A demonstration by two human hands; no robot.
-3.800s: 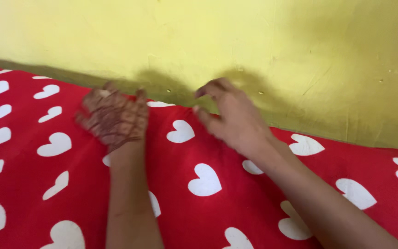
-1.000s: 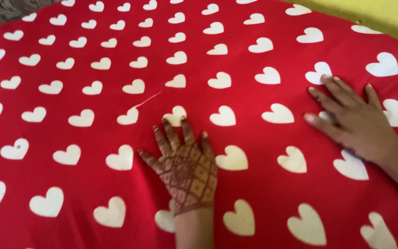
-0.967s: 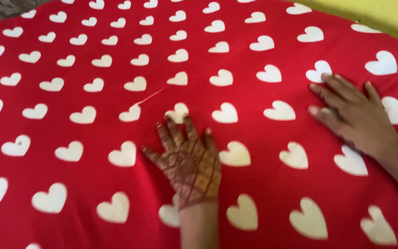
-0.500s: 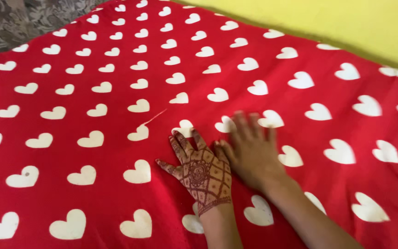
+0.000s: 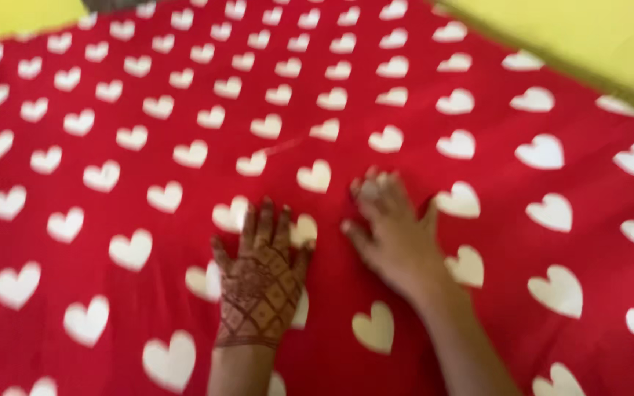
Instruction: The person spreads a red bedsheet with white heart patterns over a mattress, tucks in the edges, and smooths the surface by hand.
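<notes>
Across the whole head view: a red cloth (image 5: 148, 301), soft woven fabric printed all over with cream-white hearts in staggered rows, lying flat and mostly smooth.

Lower centre: left hand (image 5: 262, 282), palm down on the cloth, fingers spread and extended, nothing gripped; back of the hand covered in a dark brown lattice pattern reaching to the wrist.

Just beside it, to its right: right hand (image 5: 394, 238), also palm down on the cloth, fingers loosely extended and somewhat blurred, holding nothing; forearm runs off toward the lower edge.

Upper right corner and upper left corner: a yellow wall (image 5: 588, 44), matte and plain, meeting the cloth's edge along a dim shadowed line.

A thin pale thread (image 5: 288, 147) lies on the cloth above the hands.
</notes>
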